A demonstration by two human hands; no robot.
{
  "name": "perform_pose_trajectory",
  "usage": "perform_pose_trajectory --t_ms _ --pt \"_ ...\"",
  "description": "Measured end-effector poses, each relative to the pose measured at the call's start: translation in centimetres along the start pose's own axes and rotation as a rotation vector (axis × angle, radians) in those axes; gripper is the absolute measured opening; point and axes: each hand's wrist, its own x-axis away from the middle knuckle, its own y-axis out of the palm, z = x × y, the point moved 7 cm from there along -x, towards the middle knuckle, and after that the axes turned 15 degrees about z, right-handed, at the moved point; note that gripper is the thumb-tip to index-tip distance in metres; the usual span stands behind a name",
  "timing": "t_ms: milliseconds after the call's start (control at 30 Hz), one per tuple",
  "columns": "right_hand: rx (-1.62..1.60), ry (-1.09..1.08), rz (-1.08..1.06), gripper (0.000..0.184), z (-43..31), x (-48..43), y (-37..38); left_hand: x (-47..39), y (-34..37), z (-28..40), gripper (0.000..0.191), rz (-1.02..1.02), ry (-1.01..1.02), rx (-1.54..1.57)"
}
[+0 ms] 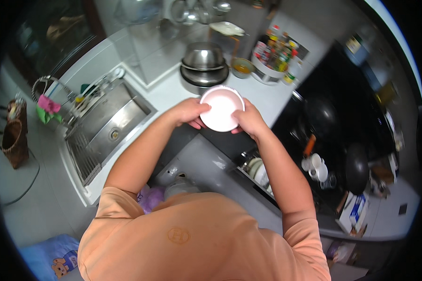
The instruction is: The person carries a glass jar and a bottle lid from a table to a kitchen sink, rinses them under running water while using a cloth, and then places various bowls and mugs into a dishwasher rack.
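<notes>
Both my hands hold a white bowl [222, 110] in front of me, near the corner of the white countertop [168, 89]. My left hand [190, 113] grips its left side, the thumb over the rim. On the opposite side, my right hand [249, 118] has its thumb inside the bowl and fingers beneath. The bowl's inside looks bright and bare. Just beyond it stand stacked stainless steel basins [204, 65]. A small bowl of amber liquid [242, 67] sits to their right.
A steel sink [121, 116] lies left. Sauce bottles crowd a white round rack [270, 70] at the back. On the right, a black cooktop area holds a wok [357, 168] and white cups [318, 167]. Below my right forearm, a drawer of dishes [258, 172] is pulled out.
</notes>
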Motion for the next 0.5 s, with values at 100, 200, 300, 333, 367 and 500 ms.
perform_pose_trajectory --t_ms 100,200,300,333,367,500 --pt "0.118 -0.274 -0.095 0.051 -6.6 -2.5 7.9 -0.5 -10.2 -0.3 0.041 0.202 0.212 -0.012" --pt "0.165 -0.815 -0.011 0.06 -13.1 -2.7 15.5 2.2 -19.9 0.9 0.042 0.63 0.545 -0.124" --pt "0.069 -1.215 0.025 0.07 -16.4 -2.1 21.7 5.8 -25.9 0.8 0.061 0.922 0.742 -0.261" --pt "0.034 -1.404 0.09 0.069 -16.3 -2.0 23.6 6.6 -27.1 0.3 0.068 1.038 0.836 -0.376" --pt "-0.063 -1.517 0.093 0.069 -16.3 -1.7 25.1 6.2 -28.4 -1.2 0.068 1.048 0.812 -0.383" --pt "-0.194 -1.656 0.015 0.067 -15.3 -2.8 31.2 6.7 -31.5 -5.8 0.067 1.277 0.947 -0.526"
